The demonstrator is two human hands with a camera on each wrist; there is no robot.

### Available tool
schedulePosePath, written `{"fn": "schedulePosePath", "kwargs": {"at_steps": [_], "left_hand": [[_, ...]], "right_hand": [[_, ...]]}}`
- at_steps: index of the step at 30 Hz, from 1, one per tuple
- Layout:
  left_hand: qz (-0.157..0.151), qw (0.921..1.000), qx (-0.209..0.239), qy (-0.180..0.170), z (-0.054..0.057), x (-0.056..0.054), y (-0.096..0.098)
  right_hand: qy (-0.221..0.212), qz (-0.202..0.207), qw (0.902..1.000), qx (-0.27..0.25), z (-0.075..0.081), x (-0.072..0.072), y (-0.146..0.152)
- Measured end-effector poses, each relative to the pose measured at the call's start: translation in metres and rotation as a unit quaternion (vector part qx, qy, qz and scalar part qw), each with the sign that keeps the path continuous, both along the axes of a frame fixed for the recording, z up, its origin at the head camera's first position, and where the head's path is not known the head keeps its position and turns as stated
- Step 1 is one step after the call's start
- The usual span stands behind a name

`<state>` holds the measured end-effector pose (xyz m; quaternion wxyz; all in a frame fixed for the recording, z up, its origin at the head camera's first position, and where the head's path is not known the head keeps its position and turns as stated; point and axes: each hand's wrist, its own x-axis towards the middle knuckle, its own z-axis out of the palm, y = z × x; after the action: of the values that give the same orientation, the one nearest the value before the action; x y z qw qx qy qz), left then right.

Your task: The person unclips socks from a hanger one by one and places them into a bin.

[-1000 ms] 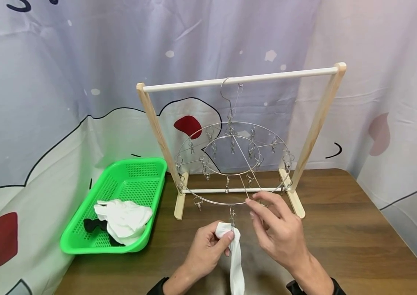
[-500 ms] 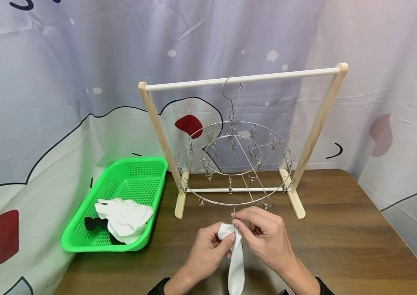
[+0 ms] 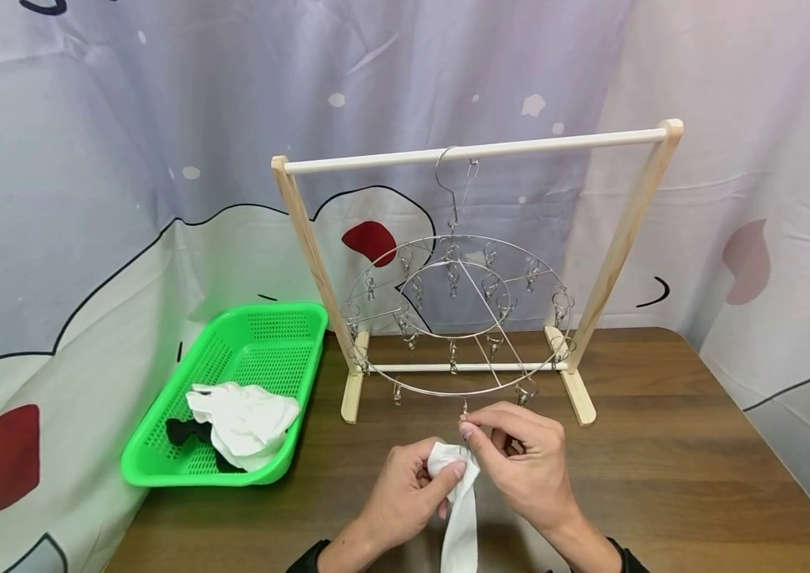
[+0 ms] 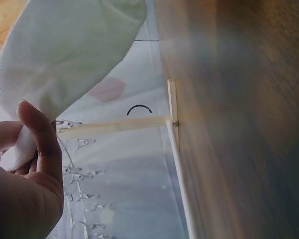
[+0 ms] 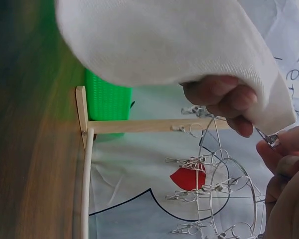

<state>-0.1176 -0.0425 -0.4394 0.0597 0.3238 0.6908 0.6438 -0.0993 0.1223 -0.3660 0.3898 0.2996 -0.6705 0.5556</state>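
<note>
My left hand (image 3: 408,489) pinches the top edge of a white sock (image 3: 459,529), whose length hangs down below the fingers. In the left wrist view the thumb and fingers grip the sock (image 4: 65,59) near its end. My right hand (image 3: 525,458) pinches a small metal clip (image 5: 272,140) between thumb and forefinger, right at the sock's edge. This clip hangs from the front of a round wire drying hanger (image 3: 441,393). Several other metal clips dangle around its two rings.
The hanger hooks over the white bar (image 3: 555,144) of a wooden stand. A green basket (image 3: 131,465) on the left holds white cloth (image 3: 247,422) and a black item (image 3: 186,431). All stand on a brown wooden table (image 3: 663,454), with a printed curtain behind.
My right hand has come down and left from beside the ring, and now pinches the clip. My left hand, still holding the sock, has shifted slightly right.
</note>
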Motion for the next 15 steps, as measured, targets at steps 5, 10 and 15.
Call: {"fn": "schedulePosePath", "kwargs": {"at_steps": [5, 10, 15], "left_hand": [[0.012, 0.9986, -0.046, -0.022, 0.0, 0.001, -0.006], [0.118, 0.9803, -0.132, -0.088, 0.01, -0.027, -0.038], [0.275, 0.9427, -0.164, -0.094, 0.03, -0.064, -0.1]], "right_hand": [[0.014, -0.01, 0.9998, -0.011, -0.001, -0.002, 0.002], [0.029, -0.003, 0.9996, -0.002, -0.007, -0.007, 0.004], [0.038, 0.003, 0.9992, 0.012, -0.012, -0.01, 0.006]]}}
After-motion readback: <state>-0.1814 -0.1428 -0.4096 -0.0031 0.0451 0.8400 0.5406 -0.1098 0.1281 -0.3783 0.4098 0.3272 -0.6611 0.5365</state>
